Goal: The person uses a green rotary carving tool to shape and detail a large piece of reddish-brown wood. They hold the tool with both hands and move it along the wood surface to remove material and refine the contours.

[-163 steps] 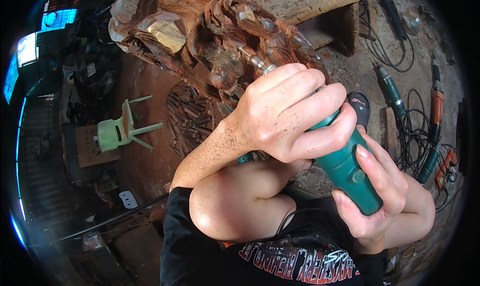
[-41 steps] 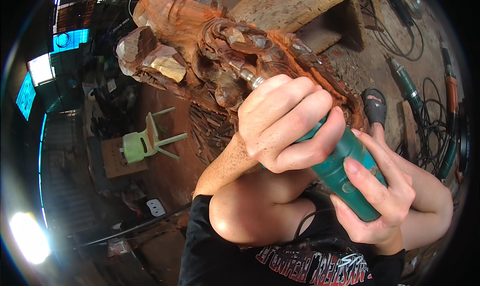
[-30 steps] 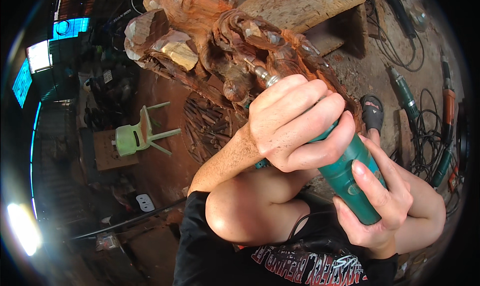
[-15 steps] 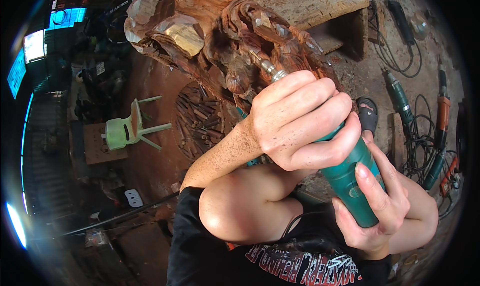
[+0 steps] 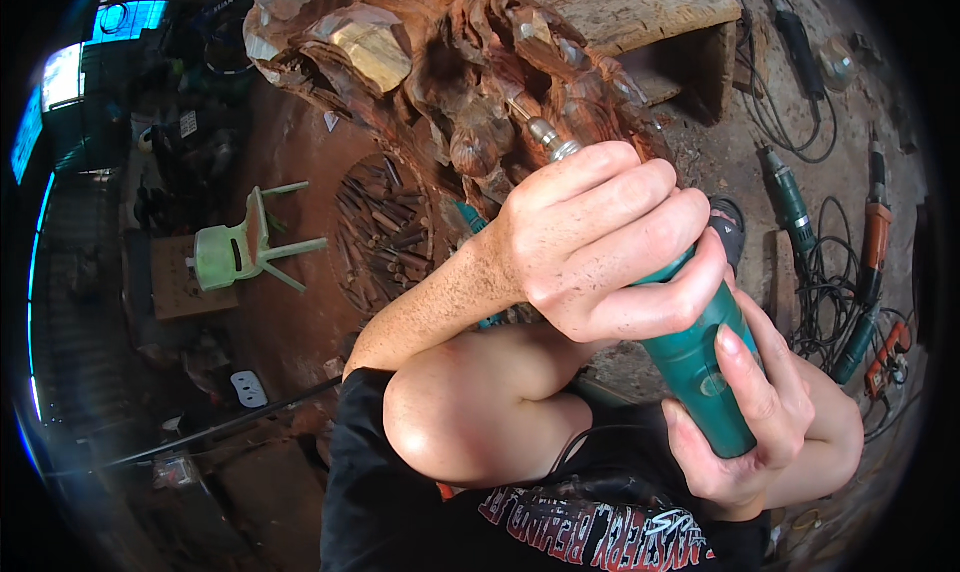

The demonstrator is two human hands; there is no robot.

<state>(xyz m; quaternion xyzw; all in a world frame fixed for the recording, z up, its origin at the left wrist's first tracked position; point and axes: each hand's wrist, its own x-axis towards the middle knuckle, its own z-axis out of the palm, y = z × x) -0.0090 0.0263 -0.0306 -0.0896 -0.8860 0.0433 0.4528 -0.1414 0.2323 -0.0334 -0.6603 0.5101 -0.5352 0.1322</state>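
Note:
A green die grinder slants across the view, its thin bit pointing up and left at a rough reddish-brown wood carving. The metal collet shows just past my knuckles. My left hand is wrapped round the front of the grinder's body. Lower down, my right hand grips the rear of the body, thumb and fingers on either side. The bit's tip lies in or over a recess of the carving; whether it touches the wood I cannot tell.
A round heap of chisels lies left of my forearm, with a pale green plastic chair beyond it. Rightward on the floor are another green grinder, an orange tool, a black tool and tangled cables. A wooden block stands behind the carving.
The view has shifted a little, so the chair and chisels sit farther left. Both hands keep the same grip on the grinder, and its bit stays at nearly the same part of the carving.

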